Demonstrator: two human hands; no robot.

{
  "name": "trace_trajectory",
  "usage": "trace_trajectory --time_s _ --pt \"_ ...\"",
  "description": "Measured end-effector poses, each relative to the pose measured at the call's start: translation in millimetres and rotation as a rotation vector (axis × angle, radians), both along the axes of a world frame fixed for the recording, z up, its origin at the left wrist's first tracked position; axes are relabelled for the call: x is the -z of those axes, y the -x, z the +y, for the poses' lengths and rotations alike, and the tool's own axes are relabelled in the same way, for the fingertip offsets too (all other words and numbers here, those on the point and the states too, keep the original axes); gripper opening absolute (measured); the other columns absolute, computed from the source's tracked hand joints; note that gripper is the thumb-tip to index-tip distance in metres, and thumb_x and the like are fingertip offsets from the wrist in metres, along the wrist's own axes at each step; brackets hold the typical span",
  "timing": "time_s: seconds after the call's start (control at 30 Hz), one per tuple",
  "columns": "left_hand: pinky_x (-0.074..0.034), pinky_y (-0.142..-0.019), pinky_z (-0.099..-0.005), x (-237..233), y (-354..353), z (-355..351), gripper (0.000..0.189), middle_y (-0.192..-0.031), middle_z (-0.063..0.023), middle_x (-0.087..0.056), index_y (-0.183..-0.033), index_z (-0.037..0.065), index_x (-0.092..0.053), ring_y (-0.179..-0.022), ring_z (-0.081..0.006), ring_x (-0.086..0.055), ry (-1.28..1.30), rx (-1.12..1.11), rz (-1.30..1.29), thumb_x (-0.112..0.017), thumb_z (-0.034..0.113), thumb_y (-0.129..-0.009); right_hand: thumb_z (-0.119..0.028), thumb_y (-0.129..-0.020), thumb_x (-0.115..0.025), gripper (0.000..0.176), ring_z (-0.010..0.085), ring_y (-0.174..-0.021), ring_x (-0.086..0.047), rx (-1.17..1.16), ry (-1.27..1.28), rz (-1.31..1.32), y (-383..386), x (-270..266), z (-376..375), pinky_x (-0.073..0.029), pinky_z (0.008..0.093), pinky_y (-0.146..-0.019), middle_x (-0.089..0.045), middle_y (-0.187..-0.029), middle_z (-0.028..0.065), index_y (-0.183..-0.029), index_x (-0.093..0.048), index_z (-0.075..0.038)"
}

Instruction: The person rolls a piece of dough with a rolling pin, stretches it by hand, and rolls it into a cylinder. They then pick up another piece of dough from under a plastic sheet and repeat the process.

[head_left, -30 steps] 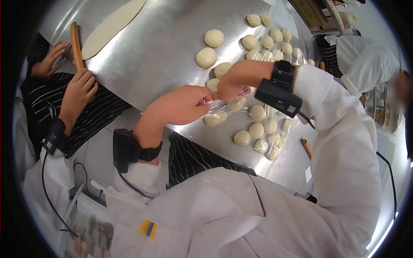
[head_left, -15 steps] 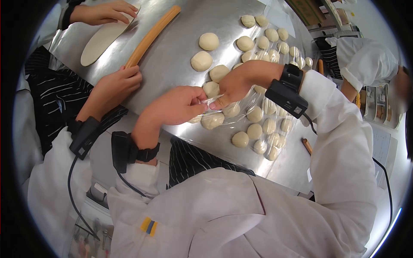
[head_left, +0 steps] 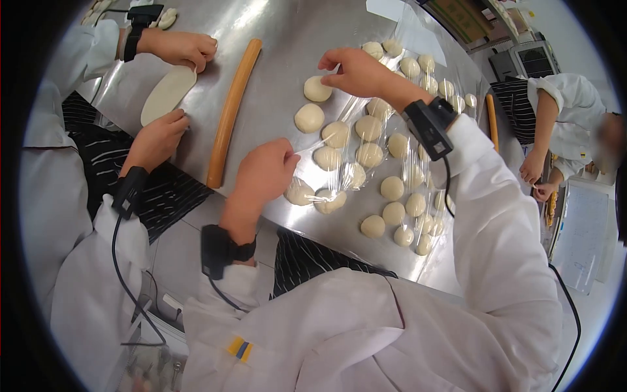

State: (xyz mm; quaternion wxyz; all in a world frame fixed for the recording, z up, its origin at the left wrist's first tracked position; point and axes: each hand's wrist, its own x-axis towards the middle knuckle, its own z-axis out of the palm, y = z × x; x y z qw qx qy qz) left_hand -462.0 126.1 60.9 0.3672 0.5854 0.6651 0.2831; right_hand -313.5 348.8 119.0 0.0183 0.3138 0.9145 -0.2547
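Note:
A sheet of clear plastic wrap [head_left: 339,175] lies over many of the round dough balls [head_left: 369,155] on the steel table. My left hand [head_left: 264,171] is closed on the wrap's near-left edge, just left of the covered balls. Farther up the table, my right hand [head_left: 358,70] is curled on the wrap's far edge, its thumb close above an uncovered dough ball [head_left: 317,89]. Another uncovered dough ball [head_left: 309,118] sits just below that one. Between my hands the film runs in shiny creases.
To my left, a co-worker's hands [head_left: 157,140] hold a flat dough oval [head_left: 168,95]. A wooden rolling pin [head_left: 234,114] lies between us on the steel table [head_left: 277,78]. Another person [head_left: 565,117] works at the right, near a second rolling pin [head_left: 492,123].
My hands have moved apart, the right going away up the table, and the wrap has spread between them. The co-worker has let go of the rolling pin and now holds the dough oval with both hands.

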Motion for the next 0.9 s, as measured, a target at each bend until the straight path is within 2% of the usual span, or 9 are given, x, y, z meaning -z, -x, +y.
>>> trace_trajectory --time_s 0.03,0.17,0.37,0.5,0.57,0.6,0.67,0.8,0.9 --pt "-0.046 -0.059 -0.0368 0.8 -1.7 -1.9 0.011 -0.069 -0.0073 -0.060 -0.085 0.002 -0.061 -0.060 -0.0235 -0.056 -0.131 -0.051 0.270 -0.064 0.013 -0.086 -0.023 -0.081 -0.074 0.039 0.0271 -0.096 -0.063 0.040 -0.073 0.012 1.9 7.5 2.3 -0.052 0.0374 -0.084 -0.065 -0.113 0.0139 -0.117 -0.065 -0.009" --pt "-0.047 -0.063 -0.0420 5.8 -4.3 -5.9 0.011 -0.073 -0.0121 -0.060 -0.084 0.002 -0.060 -0.068 -0.0331 -0.058 -0.261 -0.170 0.351 -0.065 0.013 -0.083 -0.013 -0.072 -0.076 0.054 0.0322 -0.116 -0.053 -0.261 -0.177 0.038 6.6 43.3 -5.7 -0.045 0.0411 -0.098 -0.061 -0.120 0.0101 -0.125 -0.064 -0.015" --pt "-0.047 -0.063 -0.0389 -2.4 -8.7 -12.9 0.015 -0.071 -0.0118 -0.058 -0.088 0.002 -0.063 -0.067 -0.0284 -0.056 -0.123 -0.179 0.124 -0.068 0.013 -0.081 -0.005 -0.072 -0.072 0.048 0.0338 -0.108 -0.057 -0.350 -0.118 -0.105 18.7 35.7 3.6 -0.046 0.0378 -0.096 -0.062 -0.113 0.0073 -0.119 -0.068 -0.014" --pt "-0.048 -0.063 -0.0331 -3.6 -8.8 -20.5 0.014 -0.074 -0.0097 -0.061 -0.092 0.002 -0.064 -0.066 -0.0210 -0.058 -0.087 -0.175 0.029 -0.068 0.012 -0.083 -0.005 -0.077 -0.070 0.044 0.0296 -0.109 -0.059 -0.236 -0.068 0.089 -1.3 10.4 13.0 -0.049 0.0369 -0.094 -0.062 -0.117 0.0089 -0.120 -0.067 -0.012" --pt "-0.050 -0.064 -0.0323 -7.7 -11.4 -22.5 0.015 -0.077 -0.0093 -0.063 -0.094 0.003 -0.065 -0.067 -0.0201 -0.061 -0.053 -0.204 -0.050 -0.068 0.014 -0.084 -0.015 -0.088 -0.065 0.034 0.0277 -0.113 -0.059 0.159 0.589 0.586 -19.6 -15.9 5.8 -0.053 0.0407 -0.088 -0.060 -0.124 0.0126 -0.122 -0.063 -0.010" --pt "-0.049 -0.062 -0.0300 -14.5 -14.8 -21.3 0.014 -0.076 -0.0074 -0.062 -0.094 0.002 -0.065 -0.066 -0.0166 -0.059 -0.092 -0.257 -0.116 -0.068 0.011 -0.084 -0.015 -0.088 -0.065 0.034 0.0277 -0.113 -0.059 0.166 0.586 0.589 -31.8 -19.1 -2.0 -0.053 0.0407 -0.088 -0.060 -0.124 0.0126 -0.122 -0.063 -0.010" --pt "-0.048 -0.061 -0.0276 -22.8 -26.7 -18.0 0.012 -0.075 -0.0056 -0.062 -0.093 0.001 -0.065 -0.065 -0.0132 -0.057 -0.141 -0.290 -0.182 -0.067 0.009 -0.085 -0.030 -0.098 -0.053 0.037 0.0284 -0.110 -0.061 0.210 1.405 1.259 -58.6 -28.3 -29.5 -0.055 0.0410 -0.084 -0.059 -0.127 0.0157 -0.128 -0.058 -0.010" --pt "-0.045 -0.061 -0.0228 -32.0 -62.6 -19.2 0.009 -0.073 0.0004 -0.060 -0.091 0.001 -0.063 -0.065 -0.0064 -0.052 -0.254 -0.201 -0.258 -0.067 0.007 -0.087 -0.040 -0.102 -0.044 0.035 0.0231 -0.064 -0.060 0.415 1.642 1.356 -108.8 19.0 -93.3 -0.045 0.0275 -0.044 -0.062 -0.084 0.0098 -0.086 -0.057 -0.011" --pt "-0.045 -0.061 -0.0229 -35.2 -103.1 -27.7 0.008 -0.073 0.0002 -0.060 -0.091 0.001 -0.063 -0.066 -0.0065 -0.053 -0.219 -0.064 -0.354 -0.067 0.007 -0.087 -0.039 -0.102 -0.047 0.036 0.0184 -0.055 -0.055 0.676 1.541 1.345 -152.3 25.1 -159.5 -0.036 0.0263 -0.037 -0.057 -0.074 0.0073 -0.078 -0.049 -0.011"
